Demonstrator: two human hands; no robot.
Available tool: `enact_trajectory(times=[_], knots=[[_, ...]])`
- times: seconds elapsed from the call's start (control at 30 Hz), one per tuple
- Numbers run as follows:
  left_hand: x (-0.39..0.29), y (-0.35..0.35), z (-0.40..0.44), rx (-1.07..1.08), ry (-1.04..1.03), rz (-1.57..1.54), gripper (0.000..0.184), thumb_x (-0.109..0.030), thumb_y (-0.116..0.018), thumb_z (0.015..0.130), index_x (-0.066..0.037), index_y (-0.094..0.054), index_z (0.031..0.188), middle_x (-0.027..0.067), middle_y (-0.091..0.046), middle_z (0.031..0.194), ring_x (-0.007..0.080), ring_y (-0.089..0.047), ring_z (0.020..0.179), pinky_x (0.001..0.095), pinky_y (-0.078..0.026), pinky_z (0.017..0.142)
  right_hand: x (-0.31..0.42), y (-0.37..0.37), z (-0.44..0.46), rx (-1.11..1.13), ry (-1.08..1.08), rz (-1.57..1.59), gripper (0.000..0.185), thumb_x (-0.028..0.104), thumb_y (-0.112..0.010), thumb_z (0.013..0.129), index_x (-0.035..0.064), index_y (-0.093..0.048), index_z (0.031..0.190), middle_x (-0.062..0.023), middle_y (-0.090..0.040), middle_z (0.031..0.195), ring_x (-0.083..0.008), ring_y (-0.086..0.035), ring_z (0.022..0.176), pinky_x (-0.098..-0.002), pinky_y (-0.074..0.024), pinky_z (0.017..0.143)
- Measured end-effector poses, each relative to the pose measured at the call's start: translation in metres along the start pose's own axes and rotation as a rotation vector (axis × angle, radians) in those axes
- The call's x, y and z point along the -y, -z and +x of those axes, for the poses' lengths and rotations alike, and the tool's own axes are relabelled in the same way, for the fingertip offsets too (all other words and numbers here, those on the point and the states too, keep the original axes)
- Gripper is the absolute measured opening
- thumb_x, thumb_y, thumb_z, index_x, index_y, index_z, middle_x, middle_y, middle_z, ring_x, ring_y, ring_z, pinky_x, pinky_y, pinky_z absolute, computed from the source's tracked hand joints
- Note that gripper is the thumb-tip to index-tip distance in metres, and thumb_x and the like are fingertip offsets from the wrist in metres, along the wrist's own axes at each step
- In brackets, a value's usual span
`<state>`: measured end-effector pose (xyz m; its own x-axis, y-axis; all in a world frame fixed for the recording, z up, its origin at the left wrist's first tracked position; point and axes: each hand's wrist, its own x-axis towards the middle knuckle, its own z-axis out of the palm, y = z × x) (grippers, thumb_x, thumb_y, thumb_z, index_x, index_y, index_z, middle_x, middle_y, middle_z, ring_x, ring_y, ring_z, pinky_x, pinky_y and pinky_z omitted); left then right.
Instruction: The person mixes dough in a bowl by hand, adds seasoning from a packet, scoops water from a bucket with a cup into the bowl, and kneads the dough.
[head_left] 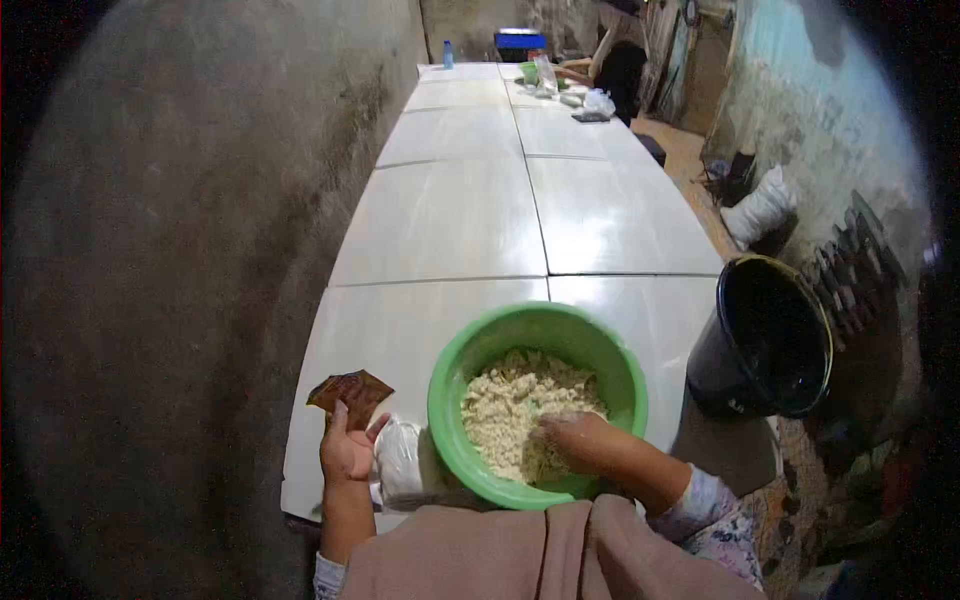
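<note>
A green basin (441,400) stands on the table in front of me, holding a pale, crumbly dough (505,410). My right hand (575,440) reaches into the basin from the right, its fingers curled into the crumbs and partly hidden by them. To the left of the basin, my left hand (352,450) is turned palm up. Its thumb lies over a brown, shiny packet (365,390), and some fingers are behind it. Right beside that hand, a white plastic bag (402,465) sits against the basin.
A black bucket (705,365) stands at the table's right edge. Far down the long white-tiled table (450,220) are a blue bottle (447,55), plastic bags (598,103) and another person (622,75). A bare wall (200,250) runs along the left; a white sack (760,208) lies on the right.
</note>
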<state>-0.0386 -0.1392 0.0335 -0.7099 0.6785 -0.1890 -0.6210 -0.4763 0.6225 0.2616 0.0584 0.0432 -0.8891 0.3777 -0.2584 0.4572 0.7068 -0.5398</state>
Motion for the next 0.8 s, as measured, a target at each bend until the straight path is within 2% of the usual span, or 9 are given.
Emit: enact_trajectory(times=[0.07, 0.1, 0.23, 0.3, 0.4, 0.5, 0.63, 0.73, 0.8], knots=[[0.002, 0.000, 0.000, -0.011, -0.005, 0.073, 0.041, -0.014, -0.063, 0.090, -0.005, -0.047, 0.127, 0.0108, -0.055, 0.125, 0.0276, -0.058, 0.110, 0.0451, -0.058, 0.084, -0.005, 0.015, -0.001, 0.019, 0.000, -0.018, 0.031, 0.006, -0.056, 0.081, 0.0018, -0.061, 0.111, -0.0221, -0.061, 0.109, -0.0383, -0.061, 0.096, -0.0438, -0.0508, 0.080], [0.002, -0.001, 0.000, -0.057, -0.042, 0.082, 0.031, -0.004, -0.062, 0.088, -0.006, -0.053, 0.118, 0.0093, -0.061, 0.111, 0.0250, -0.063, 0.101, 0.0407, -0.059, 0.080, -0.006, 0.021, -0.003, 0.048, -0.007, -0.018, 0.033, 0.006, -0.055, 0.080, 0.0027, -0.061, 0.111, -0.0219, -0.063, 0.104, -0.0383, -0.062, 0.093, -0.0447, -0.0513, 0.077], [0.013, 0.005, 0.006, -0.126, -0.017, 0.074, 0.014, 0.004, -0.059, 0.088, -0.007, -0.057, 0.097, 0.0078, -0.064, 0.093, 0.0200, -0.064, 0.085, 0.0316, -0.059, 0.075, 0.004, 0.039, -0.013, 0.028, -0.027, -0.262, 0.030, 0.010, -0.055, 0.083, 0.0068, -0.063, 0.111, -0.0196, -0.066, 0.087, -0.0363, -0.066, 0.083, -0.0441, -0.0528, 0.073], [0.021, 0.010, 0.014, -0.140, -0.013, 0.084, 0.014, 0.003, -0.060, 0.088, -0.007, -0.057, 0.096, 0.0074, -0.064, 0.092, 0.0195, -0.064, 0.083, 0.0307, -0.058, 0.074, -0.004, 0.029, -0.012, -0.021, -0.040, -0.145, 0.035, 0.006, -0.058, 0.075, 0.0059, -0.063, 0.109, -0.0219, -0.065, 0.091, -0.0395, -0.063, 0.085, -0.0467, -0.0509, 0.073], [0.029, 0.020, 0.024, -0.160, -0.014, 0.171, 0.011, 0.000, -0.061, 0.088, -0.006, -0.056, 0.096, 0.0058, -0.064, 0.090, 0.0183, -0.064, 0.083, 0.0282, -0.057, 0.075, -0.002, 0.030, -0.023, -0.137, 0.059, -0.079, 0.034, 0.006, -0.058, 0.075, 0.0043, -0.063, 0.108, -0.0227, -0.064, 0.092, -0.0398, -0.062, 0.084, -0.0467, -0.0509, 0.072], [0.040, 0.036, 0.034, -0.056, -0.079, 0.618, 0.022, 0.001, -0.063, 0.086, -0.002, -0.054, 0.106, 0.0075, -0.059, 0.096, 0.0158, -0.061, 0.086, 0.0292, -0.056, 0.076, -0.018, 0.020, -0.016, -0.091, 0.029, -0.135, 0.036, 0.006, -0.058, 0.074, 0.0031, -0.062, 0.111, -0.0223, -0.064, 0.094, -0.0386, -0.062, 0.086, -0.0455, -0.0510, 0.073], [0.044, 0.014, 0.023, 0.019, -0.110, 0.710, 0.031, 0.005, -0.064, 0.082, 0.005, -0.052, 0.110, 0.0096, -0.060, 0.100, 0.0168, -0.062, 0.087, 0.0297, -0.056, 0.078, -0.010, 0.022, -0.019, -0.160, 0.083, -0.004, 0.038, 0.006, -0.058, 0.074, 0.0030, -0.061, 0.112, -0.0212, -0.064, 0.096, -0.0380, -0.062, 0.088, -0.0446, -0.0509, 0.074], [0.041, 0.011, 0.022, 0.016, -0.033, 0.730, 0.032, 0.007, -0.063, 0.079, 0.005, -0.057, 0.111, 0.0110, -0.064, 0.099, 0.0169, -0.063, 0.086, 0.0307, -0.055, 0.076, -0.012, 0.019, -0.015, -0.125, 0.000, -0.004, 0.033, 0.008, -0.058, 0.075, 0.0017, -0.061, 0.108, -0.0215, -0.064, 0.095, -0.0376, -0.062, 0.088, -0.0450, -0.0505, 0.075], [0.023, -0.021, 0.006, -0.043, -0.003, 0.934, 0.032, 0.008, -0.061, 0.078, 0.006, -0.059, 0.110, 0.0116, -0.066, 0.096, 0.0161, -0.064, 0.086, 0.0300, -0.054, 0.076, -0.025, 0.009, -0.012, -0.160, 0.059, -0.177, 0.024, 0.010, -0.053, 0.084, 0.0042, -0.064, 0.104, -0.0205, -0.065, 0.099, -0.0361, -0.064, 0.092, -0.0442, -0.0513, 0.080]])
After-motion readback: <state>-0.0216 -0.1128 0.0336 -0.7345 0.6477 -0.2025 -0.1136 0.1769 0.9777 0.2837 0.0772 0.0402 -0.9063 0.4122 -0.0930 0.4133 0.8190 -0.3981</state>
